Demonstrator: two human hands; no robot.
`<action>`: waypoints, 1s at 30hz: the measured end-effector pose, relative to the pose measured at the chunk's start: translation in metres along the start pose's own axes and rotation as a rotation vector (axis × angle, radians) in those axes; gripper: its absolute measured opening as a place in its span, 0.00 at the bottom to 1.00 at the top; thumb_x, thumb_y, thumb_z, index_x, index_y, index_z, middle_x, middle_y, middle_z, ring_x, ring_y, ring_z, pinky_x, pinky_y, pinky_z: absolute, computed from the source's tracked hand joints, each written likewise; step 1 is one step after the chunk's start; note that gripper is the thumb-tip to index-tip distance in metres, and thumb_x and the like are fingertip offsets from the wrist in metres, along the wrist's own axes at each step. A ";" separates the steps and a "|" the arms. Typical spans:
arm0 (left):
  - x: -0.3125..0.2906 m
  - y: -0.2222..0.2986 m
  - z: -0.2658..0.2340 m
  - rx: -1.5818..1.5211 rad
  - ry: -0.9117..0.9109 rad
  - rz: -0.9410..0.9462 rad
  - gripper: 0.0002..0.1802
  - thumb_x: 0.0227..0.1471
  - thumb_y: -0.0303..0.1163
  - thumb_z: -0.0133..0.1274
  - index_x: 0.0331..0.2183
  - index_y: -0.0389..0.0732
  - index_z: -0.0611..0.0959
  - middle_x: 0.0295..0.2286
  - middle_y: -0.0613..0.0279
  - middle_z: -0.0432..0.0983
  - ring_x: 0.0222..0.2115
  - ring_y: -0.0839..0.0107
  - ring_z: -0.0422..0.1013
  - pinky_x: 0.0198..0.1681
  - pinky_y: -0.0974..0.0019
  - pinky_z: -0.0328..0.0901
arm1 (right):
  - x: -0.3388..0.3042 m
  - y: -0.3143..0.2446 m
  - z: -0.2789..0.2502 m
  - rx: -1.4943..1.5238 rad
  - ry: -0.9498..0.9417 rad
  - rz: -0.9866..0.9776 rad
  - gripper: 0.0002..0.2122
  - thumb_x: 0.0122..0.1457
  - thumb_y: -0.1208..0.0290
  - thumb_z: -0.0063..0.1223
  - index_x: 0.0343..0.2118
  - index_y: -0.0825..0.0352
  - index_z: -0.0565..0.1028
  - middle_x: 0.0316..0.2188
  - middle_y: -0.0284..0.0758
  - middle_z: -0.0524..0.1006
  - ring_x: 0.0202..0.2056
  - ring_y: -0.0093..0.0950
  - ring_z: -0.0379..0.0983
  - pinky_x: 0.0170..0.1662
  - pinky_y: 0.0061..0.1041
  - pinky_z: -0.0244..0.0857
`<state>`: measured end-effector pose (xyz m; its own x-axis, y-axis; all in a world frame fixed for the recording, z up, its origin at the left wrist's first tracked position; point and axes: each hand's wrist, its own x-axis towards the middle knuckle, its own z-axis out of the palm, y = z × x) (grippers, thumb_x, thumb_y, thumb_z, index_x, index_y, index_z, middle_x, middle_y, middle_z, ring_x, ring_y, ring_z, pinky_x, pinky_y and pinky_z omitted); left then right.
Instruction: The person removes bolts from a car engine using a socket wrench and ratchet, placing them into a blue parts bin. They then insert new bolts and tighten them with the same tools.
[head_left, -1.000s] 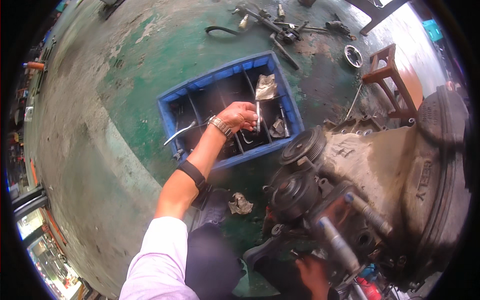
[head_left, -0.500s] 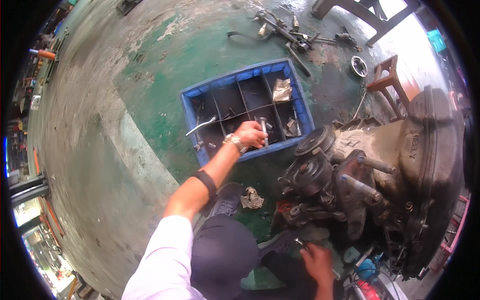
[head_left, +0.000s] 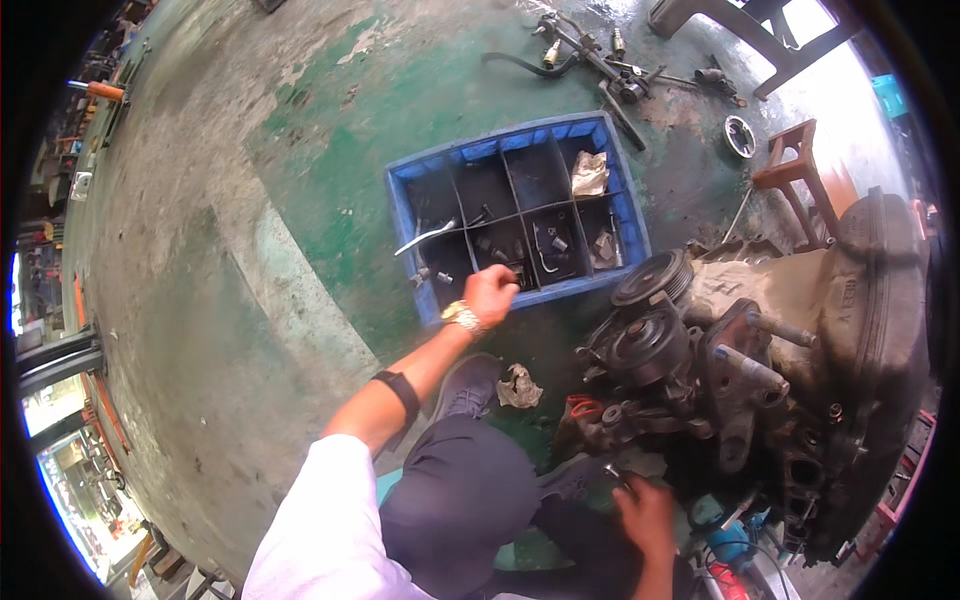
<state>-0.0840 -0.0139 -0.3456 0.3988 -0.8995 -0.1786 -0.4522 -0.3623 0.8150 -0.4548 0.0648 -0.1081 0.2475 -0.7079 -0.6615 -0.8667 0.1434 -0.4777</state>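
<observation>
"Blue plastic makes up the crate (head_left: 575,289) in the head view, its near rim right at the left hand (head_left: 488,298). How is that hand held?"

"Fingers curled and drawn close together. I can't tell whether they hold anything, or whether they touch the rim."

"And the right hand (head_left: 648,512)?"

"Closed around a metal tool (head_left: 613,472), lower down and to the right of the left hand. A shiny end pokes out past the fingers; the rest is hidden in the grip."

"What lies in the crate?"

"Beyond the left hand and to its left, a bent silver rod (head_left: 428,236), its outer end over the crate's left wall. Ahead and to that hand's right, small metal pieces (head_left: 559,243), too blurred to name. Farther off in the same direction, crumpled paper (head_left: 590,174) in the far corner compartment."

"And around the hands?"

"A grimy engine (head_left: 865,310) stands to their right, its black pulley (head_left: 648,345) ahead of the right hand. Nearer the person than the left hand, a crumpled wad (head_left: 520,388) lies on the green floor beside a grey shoe (head_left: 467,386). Well beyond both hands, to the right, stands a brown stool (head_left: 797,172)."
</observation>
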 end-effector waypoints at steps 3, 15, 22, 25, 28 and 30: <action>-0.012 -0.028 -0.042 0.048 0.147 -0.085 0.05 0.46 0.26 0.57 0.28 0.36 0.82 0.25 0.51 0.79 0.27 0.58 0.77 0.33 0.59 0.71 | -0.001 -0.001 0.001 -0.045 -0.016 -0.001 0.15 0.56 0.61 0.58 0.44 0.61 0.80 0.24 0.46 0.78 0.29 0.48 0.76 0.33 0.43 0.67; 0.024 -0.049 -0.118 0.679 0.290 0.047 0.15 0.47 0.28 0.60 0.40 0.40 0.78 0.41 0.50 0.70 0.37 0.49 0.73 0.42 0.53 0.69 | -0.003 0.000 0.001 -0.073 -0.008 0.022 0.16 0.55 0.63 0.58 0.45 0.64 0.79 0.25 0.48 0.78 0.30 0.50 0.75 0.34 0.43 0.68; 0.045 -0.059 -0.124 0.708 0.033 -0.167 0.12 0.53 0.36 0.56 0.34 0.37 0.82 0.30 0.45 0.79 0.33 0.45 0.76 0.39 0.48 0.70 | 0.000 -0.007 -0.001 -0.066 -0.048 0.015 0.15 0.55 0.67 0.58 0.44 0.66 0.78 0.27 0.50 0.78 0.32 0.51 0.75 0.35 0.43 0.67; 0.051 -0.073 -0.128 0.566 0.069 -0.210 0.11 0.54 0.35 0.55 0.30 0.37 0.82 0.25 0.46 0.79 0.29 0.46 0.76 0.34 0.50 0.70 | 0.001 -0.013 -0.002 -0.037 -0.038 0.012 0.14 0.55 0.68 0.58 0.43 0.68 0.78 0.28 0.50 0.78 0.33 0.51 0.75 0.36 0.43 0.67; 0.046 -0.084 -0.147 0.189 0.102 -0.396 0.13 0.55 0.35 0.54 0.24 0.37 0.80 0.18 0.52 0.76 0.20 0.56 0.74 0.23 0.56 0.68 | 0.002 -0.018 -0.003 -0.038 -0.035 -0.010 0.14 0.54 0.68 0.58 0.43 0.69 0.78 0.29 0.51 0.77 0.34 0.52 0.74 0.36 0.43 0.67; 0.027 -0.086 -0.159 -0.266 0.076 -0.657 0.15 0.57 0.35 0.53 0.21 0.39 0.77 0.15 0.59 0.73 0.14 0.66 0.70 0.17 0.62 0.64 | 0.003 -0.021 -0.005 -0.038 -0.058 0.020 0.14 0.54 0.69 0.58 0.42 0.69 0.78 0.30 0.51 0.77 0.35 0.51 0.74 0.36 0.42 0.67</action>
<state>0.0920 0.0313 -0.3330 0.5810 -0.4928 -0.6478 0.1064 -0.7431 0.6607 -0.4381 0.0563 -0.0970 0.2537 -0.6634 -0.7040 -0.8873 0.1302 -0.4425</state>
